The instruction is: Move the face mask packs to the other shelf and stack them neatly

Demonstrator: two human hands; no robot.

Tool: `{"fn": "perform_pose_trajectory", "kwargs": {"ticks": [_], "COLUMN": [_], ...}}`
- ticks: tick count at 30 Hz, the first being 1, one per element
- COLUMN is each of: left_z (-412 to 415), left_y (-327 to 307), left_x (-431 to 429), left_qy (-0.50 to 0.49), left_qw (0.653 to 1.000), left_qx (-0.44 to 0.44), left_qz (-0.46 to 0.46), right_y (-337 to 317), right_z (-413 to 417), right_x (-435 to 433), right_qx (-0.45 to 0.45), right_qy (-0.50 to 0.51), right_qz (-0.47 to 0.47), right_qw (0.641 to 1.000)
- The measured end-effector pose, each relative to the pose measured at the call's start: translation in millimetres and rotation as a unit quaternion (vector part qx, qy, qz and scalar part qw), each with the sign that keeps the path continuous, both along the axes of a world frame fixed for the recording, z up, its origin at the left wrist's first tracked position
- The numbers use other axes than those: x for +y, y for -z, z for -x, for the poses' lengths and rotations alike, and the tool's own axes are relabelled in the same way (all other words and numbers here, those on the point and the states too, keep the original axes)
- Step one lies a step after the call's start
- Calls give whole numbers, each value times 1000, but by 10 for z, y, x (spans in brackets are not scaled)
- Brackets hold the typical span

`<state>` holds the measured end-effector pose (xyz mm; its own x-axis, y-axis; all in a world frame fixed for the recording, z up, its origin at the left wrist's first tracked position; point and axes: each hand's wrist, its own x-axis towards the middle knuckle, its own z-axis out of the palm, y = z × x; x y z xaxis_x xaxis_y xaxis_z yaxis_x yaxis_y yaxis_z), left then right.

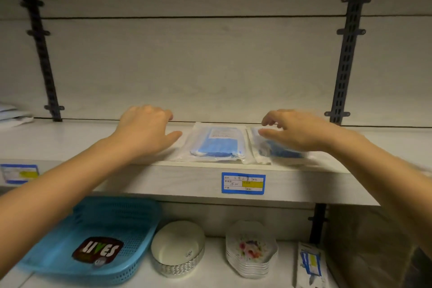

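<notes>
Face mask packs are lying side by side on the pale upper shelf (70, 138), near its front edge: left pack (216, 144) flat and fully showing, right pack (275, 147) partly under the right hand (301, 131). Right fingers are spreading loosely above that pack, thumb low over its clear wrap; contact is hard to tell through blur. Left hand (145, 130) is resting palm-down on the shelf just beside the left pack, fingers curled at the back, thumb pointing toward the pack's edge, gripping nothing. A blue price label (243, 183) is sitting on the shelf front below the packs
</notes>
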<state>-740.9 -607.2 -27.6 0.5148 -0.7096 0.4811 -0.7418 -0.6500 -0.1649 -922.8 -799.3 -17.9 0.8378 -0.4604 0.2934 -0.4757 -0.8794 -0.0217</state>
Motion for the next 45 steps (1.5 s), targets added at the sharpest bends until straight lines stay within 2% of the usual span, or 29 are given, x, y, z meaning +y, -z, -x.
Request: {"fn": "perform_pose_trajectory", "kwargs": {"ticks": [3, 7, 11, 20, 26, 35, 45], "left_z": [-44, -69, -91, -244, -552, -1344, -2346], "left_y": [-7, 12, 65, 190, 241, 248, 263], "left_x": [343, 830, 1319, 2342, 3082, 4364, 5231], "left_qy": [-41, -88, -123, -231, -248, -245, -235], "left_qw": [998, 993, 989, 969, 964, 966, 968], "left_qx": [-38, -74, -80, -87, -94, -75, -84], "left_qz": [-28, -19, 16, 24, 35, 42, 13], "right_y": [-23, -46, -11, 99, 169, 297, 321], "right_z": [-198, -463, -773, -1449, -1966, -2828, -3816], "right_x": [236, 559, 919, 1853, 2598, 3951, 4979], "right_qx": [4, -9, -6, -26, -43, -87, -64], "right_qy": [-49, -125, -205, -329, -363, -400, -418], "right_qz": [25, 52, 78, 106, 107, 47, 10], "right_qw": [998, 991, 976, 938, 925, 911, 906]}}
